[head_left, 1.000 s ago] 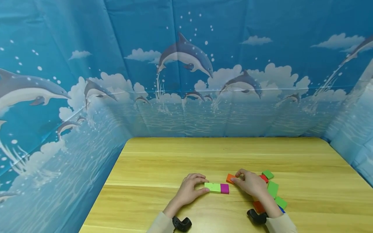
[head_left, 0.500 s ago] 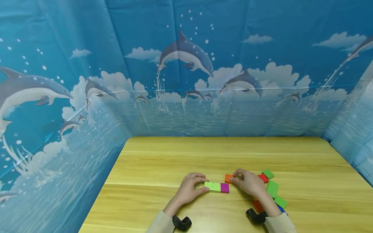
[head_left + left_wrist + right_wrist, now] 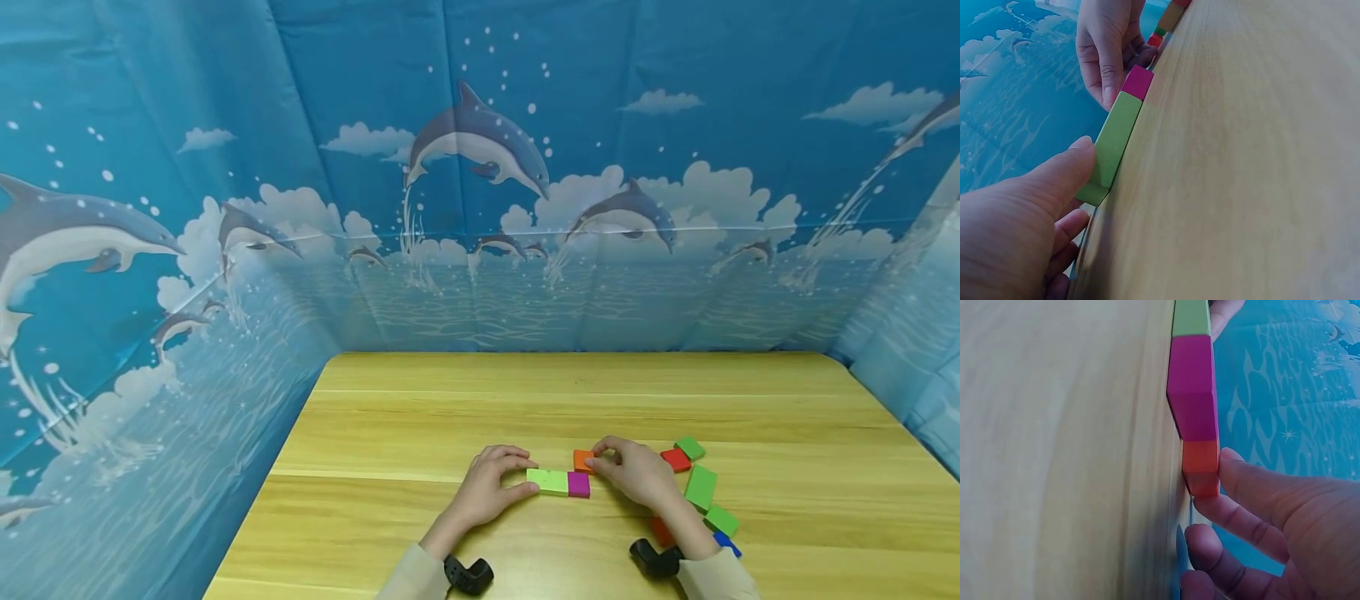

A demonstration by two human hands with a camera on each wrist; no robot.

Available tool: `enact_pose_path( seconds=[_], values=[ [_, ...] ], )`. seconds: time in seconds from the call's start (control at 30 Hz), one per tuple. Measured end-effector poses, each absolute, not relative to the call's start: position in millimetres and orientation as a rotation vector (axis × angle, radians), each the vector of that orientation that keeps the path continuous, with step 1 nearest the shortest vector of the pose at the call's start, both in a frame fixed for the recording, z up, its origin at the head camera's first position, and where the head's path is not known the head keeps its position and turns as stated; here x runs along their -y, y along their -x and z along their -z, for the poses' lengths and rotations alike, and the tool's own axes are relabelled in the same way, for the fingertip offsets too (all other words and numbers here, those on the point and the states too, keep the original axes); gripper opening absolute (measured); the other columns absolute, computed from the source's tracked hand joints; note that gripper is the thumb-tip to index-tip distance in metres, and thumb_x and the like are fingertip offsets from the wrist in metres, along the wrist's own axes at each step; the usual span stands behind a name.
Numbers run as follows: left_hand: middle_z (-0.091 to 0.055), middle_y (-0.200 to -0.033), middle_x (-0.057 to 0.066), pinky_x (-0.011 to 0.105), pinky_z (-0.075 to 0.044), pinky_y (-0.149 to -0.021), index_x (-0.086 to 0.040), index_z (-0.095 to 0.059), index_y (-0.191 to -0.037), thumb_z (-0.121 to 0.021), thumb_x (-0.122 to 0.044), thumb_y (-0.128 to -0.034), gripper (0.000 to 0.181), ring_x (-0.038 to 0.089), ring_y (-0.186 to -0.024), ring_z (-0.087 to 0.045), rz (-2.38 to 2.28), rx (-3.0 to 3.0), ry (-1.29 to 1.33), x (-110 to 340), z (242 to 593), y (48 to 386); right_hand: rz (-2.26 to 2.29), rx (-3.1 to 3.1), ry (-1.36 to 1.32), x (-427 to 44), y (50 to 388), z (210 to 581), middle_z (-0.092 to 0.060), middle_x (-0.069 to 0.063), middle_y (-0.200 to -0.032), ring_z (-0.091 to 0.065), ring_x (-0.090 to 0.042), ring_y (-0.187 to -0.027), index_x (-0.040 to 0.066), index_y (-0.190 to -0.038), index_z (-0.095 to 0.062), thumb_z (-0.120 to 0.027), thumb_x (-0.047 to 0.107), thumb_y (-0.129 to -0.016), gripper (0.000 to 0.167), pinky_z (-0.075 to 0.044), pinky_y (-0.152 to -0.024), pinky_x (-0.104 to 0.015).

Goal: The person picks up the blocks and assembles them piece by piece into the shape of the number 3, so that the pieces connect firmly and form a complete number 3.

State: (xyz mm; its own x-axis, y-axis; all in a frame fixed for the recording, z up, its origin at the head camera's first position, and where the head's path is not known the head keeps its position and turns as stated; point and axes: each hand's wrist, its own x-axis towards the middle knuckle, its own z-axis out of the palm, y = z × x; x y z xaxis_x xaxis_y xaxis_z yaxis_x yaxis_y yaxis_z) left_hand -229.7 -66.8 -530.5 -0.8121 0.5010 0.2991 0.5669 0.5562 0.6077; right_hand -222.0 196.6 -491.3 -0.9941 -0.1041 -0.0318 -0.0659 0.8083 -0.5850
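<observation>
My left hand [image 3: 486, 490] holds the left end of a light green block [image 3: 548, 482] between thumb and fingers. A magenta block [image 3: 578, 484] touches that block's right end, in line with it. Just behind the magenta block is a small orange block [image 3: 582, 460], pinched by my right hand [image 3: 636, 473] at its right side. In the right wrist view the thumb lies on the orange block [image 3: 1201, 464], and the magenta block [image 3: 1193, 384] stands before it. The left wrist view has the thumb along the light green block [image 3: 1115, 134].
Right of my right hand lie loose blocks: a red one [image 3: 676, 460], a green one [image 3: 689, 448], a larger green one [image 3: 701, 488], another green one [image 3: 722, 521] and a blue piece [image 3: 726, 543]. An orange-red block [image 3: 662, 531] is partly under the right forearm. A dolphin-print curtain [image 3: 480, 250] surrounds the table.
My right hand has moved slightly left with the orange block, which now sits closer behind the magenta block. My left hand and the light green and magenta blocks have stayed put.
</observation>
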Motion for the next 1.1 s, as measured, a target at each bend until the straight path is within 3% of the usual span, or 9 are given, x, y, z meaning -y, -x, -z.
enact_pose_path(
  seconds=[0.2,1.1],
  values=[
    [-0.057,-0.123,-0.006,0.042,-0.034,-0.097,-0.021,-0.069,-0.114,-0.062,-0.047,-0.0879,0.038,0.014,-0.118,-0.045,1.100,2.693,0.928,66.8,529.9,229.1,0.928,-2.946,0.170,-195.6,221.9,491.2,-0.050,0.004,-0.064,-0.039,-0.015,-0.051,0.020,-0.101,-0.068,-0.067,0.036,-0.088,0.021,-0.028,-0.045,-0.029],
    [-0.057,-0.123,-0.007,0.043,-0.034,-0.097,-0.022,-0.069,-0.114,-0.063,-0.047,-0.0876,0.037,0.014,-0.118,-0.046,1.103,2.673,0.927,66.7,534.1,230.7,0.908,-2.952,0.182,-194.7,219.3,489.7,-0.048,0.004,-0.062,-0.040,-0.015,-0.050,0.020,-0.099,-0.068,-0.068,0.034,-0.087,0.019,-0.026,-0.044,-0.027]
  ],
)
